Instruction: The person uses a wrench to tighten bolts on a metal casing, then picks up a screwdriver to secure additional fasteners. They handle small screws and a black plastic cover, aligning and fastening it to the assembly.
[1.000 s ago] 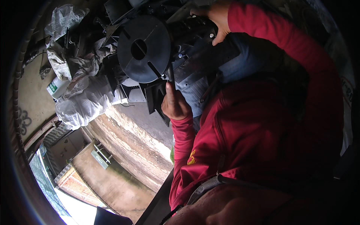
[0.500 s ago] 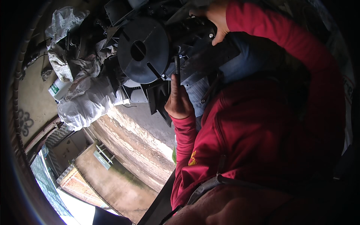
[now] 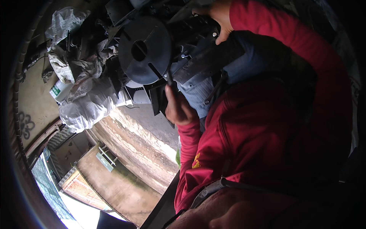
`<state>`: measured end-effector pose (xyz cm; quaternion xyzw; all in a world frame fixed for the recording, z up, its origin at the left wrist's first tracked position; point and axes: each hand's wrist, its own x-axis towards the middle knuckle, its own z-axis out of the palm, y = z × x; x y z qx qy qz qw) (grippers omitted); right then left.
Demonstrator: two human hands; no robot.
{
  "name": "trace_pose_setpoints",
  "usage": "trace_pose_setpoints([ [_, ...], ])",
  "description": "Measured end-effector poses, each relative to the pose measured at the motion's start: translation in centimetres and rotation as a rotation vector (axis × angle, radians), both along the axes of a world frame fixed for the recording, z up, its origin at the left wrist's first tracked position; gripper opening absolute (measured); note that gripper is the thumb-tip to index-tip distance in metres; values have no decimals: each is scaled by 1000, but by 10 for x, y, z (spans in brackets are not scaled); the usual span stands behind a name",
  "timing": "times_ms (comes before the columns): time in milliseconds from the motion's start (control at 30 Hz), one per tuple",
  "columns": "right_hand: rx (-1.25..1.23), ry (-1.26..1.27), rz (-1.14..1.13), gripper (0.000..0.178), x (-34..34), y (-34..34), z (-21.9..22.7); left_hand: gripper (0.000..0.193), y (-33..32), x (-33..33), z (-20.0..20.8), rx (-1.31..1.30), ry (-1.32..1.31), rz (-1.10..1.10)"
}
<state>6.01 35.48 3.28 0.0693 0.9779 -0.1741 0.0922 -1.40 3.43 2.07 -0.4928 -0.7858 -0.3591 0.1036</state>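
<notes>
A round black disc with a central hole and slots stands at the upper middle. Beneath its lower right edge, my left hand is closed on a slim dark rod-shaped tool, index finger stretched along it. The tool's upper end lies by a small bright bolt at the disc's edge; I cannot tell if they touch. At the upper right, my right hand grips the dark end of a black metal assembly, thumb beside another bright bolt. Shadow hides the fingertips. A black flat plate lies across my jeans.
Clear plastic bags and a white bottle with a green label sit at the left. Black metal parts are piled under and around the disc. A pale ledge drops to a lower floor with a small sign.
My left hand has moved slightly left and down, and the tool has swung from upright in front of the assembly to the disc's lower edge. The right hand stays in place.
</notes>
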Motion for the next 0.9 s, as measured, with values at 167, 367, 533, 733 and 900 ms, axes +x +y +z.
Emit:
trace_pose_setpoints([
  [167,-4,-6,-2,115,-5,6,2,51,8,-13,-2,-2,50,0],
  [367,-8,29,-7,115,0,-1,-6,54,4,0,-18,-219,26,83],
  [533,12,-23,-7,113,-2,1,4,53,4,-2,0,188,-31,-24],
  [733,-30,126,39,113,2,4,-2,45,1,-1,2,-158,-96,6],
  [900,1,13,21,114,-3,2,-6,43,5,-1,-6,91,24,-82],
])
